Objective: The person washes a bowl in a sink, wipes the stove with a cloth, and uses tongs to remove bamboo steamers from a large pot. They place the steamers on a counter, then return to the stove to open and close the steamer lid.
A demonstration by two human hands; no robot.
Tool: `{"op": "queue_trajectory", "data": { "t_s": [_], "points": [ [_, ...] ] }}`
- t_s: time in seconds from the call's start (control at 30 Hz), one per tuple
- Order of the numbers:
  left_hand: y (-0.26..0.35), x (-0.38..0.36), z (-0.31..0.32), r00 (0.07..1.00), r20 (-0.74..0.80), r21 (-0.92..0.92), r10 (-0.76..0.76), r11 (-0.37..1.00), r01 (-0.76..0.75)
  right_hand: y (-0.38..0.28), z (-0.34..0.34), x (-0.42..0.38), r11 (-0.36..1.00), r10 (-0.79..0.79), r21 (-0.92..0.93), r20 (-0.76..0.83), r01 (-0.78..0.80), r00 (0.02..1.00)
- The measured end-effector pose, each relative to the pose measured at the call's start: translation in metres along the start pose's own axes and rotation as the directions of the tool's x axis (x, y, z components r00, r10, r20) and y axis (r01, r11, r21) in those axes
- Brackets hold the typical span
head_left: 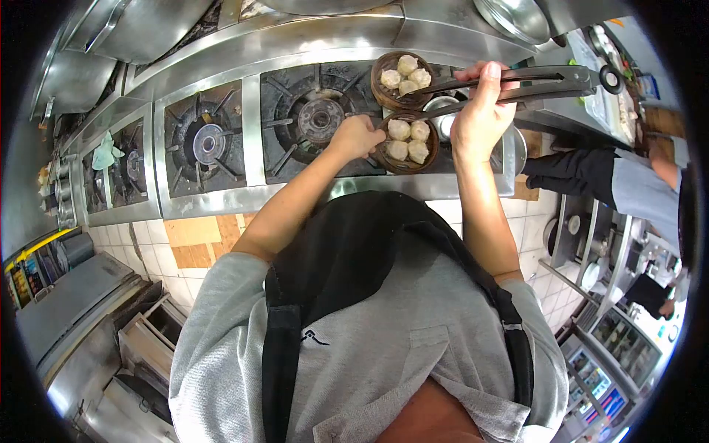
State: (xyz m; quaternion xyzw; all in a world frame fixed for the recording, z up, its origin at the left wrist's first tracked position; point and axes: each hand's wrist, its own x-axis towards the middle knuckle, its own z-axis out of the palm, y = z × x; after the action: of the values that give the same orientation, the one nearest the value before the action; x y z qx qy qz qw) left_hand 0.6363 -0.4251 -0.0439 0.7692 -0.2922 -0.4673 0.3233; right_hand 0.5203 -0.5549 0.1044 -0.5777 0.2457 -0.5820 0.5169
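Note:
My left hand (357,137) is closed on the left rim of the near bamboo steamer basket (406,170), which holds several pale, pleated dumplings (398,150). Behind it stands a second bamboo steamer basket (379,94), also with several dumplings (407,65) in it. My right hand (478,118) grips dark tongs (546,73) to the right of the baskets. The tongs' arms are spread and point left, one tip over the far basket and the other close to the near basket's back rim. A metal pot (441,118) sits right beside the baskets, partly behind the tongs.
Gas burners (320,118) with iron grates run along the stove to the left, with a green cloth (107,152) on the far one. Large steel pots (151,29) stand at the back left. At the right a person (642,181) stands by a counter, near metal shelving (580,232).

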Motion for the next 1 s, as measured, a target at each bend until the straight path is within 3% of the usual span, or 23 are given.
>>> {"op": "queue_trajectory", "data": {
  "t_s": [0.37, 0.47, 0.77, 1.0],
  "points": [
    [-0.008, 0.001, 0.0, 1.0, 0.015, -0.042, 0.02, 0.999, -0.02, -0.007, 0.01, -0.008, 0.997, -0.047, 0.057, 0.014, 0.047, 0.999],
    [-0.009, 0.002, 0.0, 1.0, 0.015, -0.066, 0.026, 0.997, -0.025, -0.003, 0.011, -0.01, 0.999, 0.018, 0.028, 0.052, -0.019, 0.998],
    [-0.013, 0.0, 0.0, 1.0, 0.008, -0.092, 0.029, 0.995, -0.028, -0.002, 0.014, -0.007, 0.999, -0.016, -0.046, 0.06, 0.019, 0.998],
    [-0.014, 0.001, 0.001, 0.999, 0.012, -0.099, 0.047, 0.994, -0.046, 0.009, 0.017, -0.009, 1.0, 0.011, 0.017, 0.053, -0.012, 0.999]
  ]
}}
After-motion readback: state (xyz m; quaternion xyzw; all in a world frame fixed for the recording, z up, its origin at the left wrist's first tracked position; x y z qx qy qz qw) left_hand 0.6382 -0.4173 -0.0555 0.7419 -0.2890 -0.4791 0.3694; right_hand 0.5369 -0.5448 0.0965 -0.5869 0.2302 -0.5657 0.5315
